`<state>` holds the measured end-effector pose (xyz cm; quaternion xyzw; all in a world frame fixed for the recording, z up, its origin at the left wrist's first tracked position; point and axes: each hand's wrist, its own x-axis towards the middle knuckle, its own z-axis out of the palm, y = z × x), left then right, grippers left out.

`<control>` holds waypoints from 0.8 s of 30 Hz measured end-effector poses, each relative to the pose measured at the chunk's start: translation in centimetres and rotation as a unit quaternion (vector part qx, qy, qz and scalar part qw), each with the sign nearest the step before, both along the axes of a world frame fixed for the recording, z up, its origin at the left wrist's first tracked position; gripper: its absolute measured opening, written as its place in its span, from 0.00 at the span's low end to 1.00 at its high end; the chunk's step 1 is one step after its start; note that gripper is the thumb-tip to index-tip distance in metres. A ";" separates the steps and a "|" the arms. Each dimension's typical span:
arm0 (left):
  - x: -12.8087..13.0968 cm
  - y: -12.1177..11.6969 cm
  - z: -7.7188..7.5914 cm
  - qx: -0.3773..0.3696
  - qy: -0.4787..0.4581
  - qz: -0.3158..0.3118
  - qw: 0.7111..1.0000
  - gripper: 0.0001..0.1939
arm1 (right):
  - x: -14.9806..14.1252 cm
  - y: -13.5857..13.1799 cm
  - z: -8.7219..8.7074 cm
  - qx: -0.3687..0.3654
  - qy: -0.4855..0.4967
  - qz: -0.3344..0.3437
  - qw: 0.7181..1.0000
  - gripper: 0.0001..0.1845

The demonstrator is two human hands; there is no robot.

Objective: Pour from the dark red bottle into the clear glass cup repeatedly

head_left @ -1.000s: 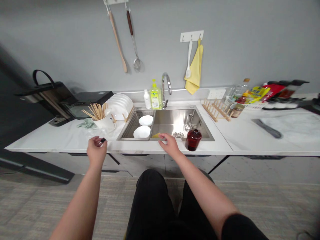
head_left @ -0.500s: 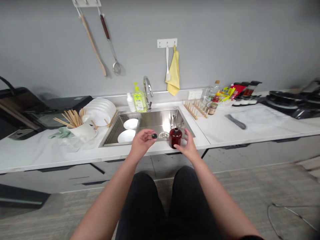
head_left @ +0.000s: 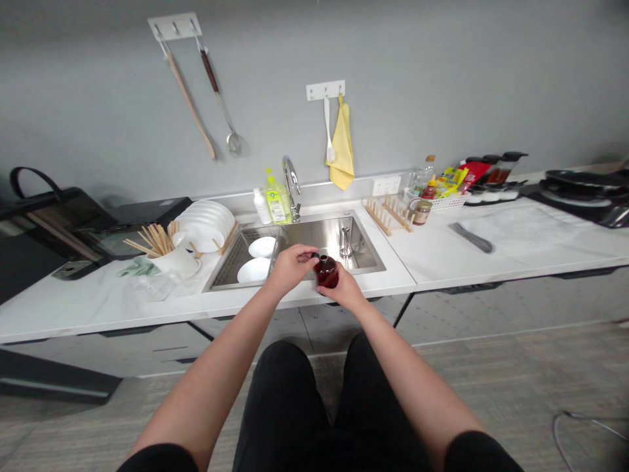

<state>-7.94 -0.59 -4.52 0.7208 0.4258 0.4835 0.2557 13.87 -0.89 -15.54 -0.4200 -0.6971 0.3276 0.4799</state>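
A person is working at a white marble-look counter [head_left: 388, 278], with both hands just over the front edge of a stainless steel sink [head_left: 314, 235]. The right hand [head_left: 344, 290] is curling its fingers around a round dark-red glass bottle [head_left: 326, 273], gripping it from below and holding it above the sink's front rim. The left hand [head_left: 291, 269] is closing its fingers at the bottle's neck, seemingly pinching a small black cap [head_left: 315, 255], though the fingers partly hide it from here. Two white bowls [head_left: 262, 247] are sitting on a wire rack [head_left: 228, 269] just left of the hands.
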 end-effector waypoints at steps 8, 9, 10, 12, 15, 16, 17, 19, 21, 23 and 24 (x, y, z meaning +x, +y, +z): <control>0.3 0.6 1.7 -0.004 0.142 0.035 0.989 0.09 | -1.3 0.2 0.0 -0.019 -0.040 -0.005 0.999 0.49; 0.4 0.7 1.8 0.007 0.153 0.033 0.988 0.09 | -1.2 0.2 0.0 -0.021 -0.040 -0.001 0.999 0.49; 0.6 0.8 1.9 0.021 0.168 0.030 0.985 0.08 | -1.1 0.3 0.0 -0.022 -0.038 0.002 0.999 0.50; 1.1 0.8 2.2 0.050 0.205 0.032 0.977 0.06 | -1.0 0.4 0.1 -0.027 -0.037 0.004 0.999 0.49; 1.8 0.4 2.8 0.078 0.251 0.060 0.963 0.03 | -0.9 0.4 0.2 -0.037 -0.046 0.005 0.998 0.49; 2.0 0.2 2.9 0.078 0.256 0.061 0.962 0.03 | -0.9 0.4 0.2 -0.038 -0.049 0.006 0.998 0.49; 2.1 0.0 3.0 0.073 0.254 0.051 0.963 0.03 | -0.9 0.4 0.3 -0.039 -0.051 0.008 0.998 0.49; 2.1 -0.2 2.7 0.047 0.223 0.007 0.974 0.11 | -0.9 0.3 0.5 -0.038 -0.052 0.012 0.998 0.50; 2.1 -0.1 1.7 0.008 0.143 -0.034 0.989 0.18 | -0.9 0.2 0.7 -0.041 -0.052 0.016 0.998 0.50; 2.3 0.3 0.2 -0.025 0.022 -0.050 0.998 0.21 | -1.0 0.1 0.9 -0.048 -0.051 0.015 0.997 0.50; 2.5 0.6 -0.7 -0.033 -0.040 -0.043 0.998 0.21 | -1.0 0.1 0.9 -0.050 -0.051 0.015 0.997 0.49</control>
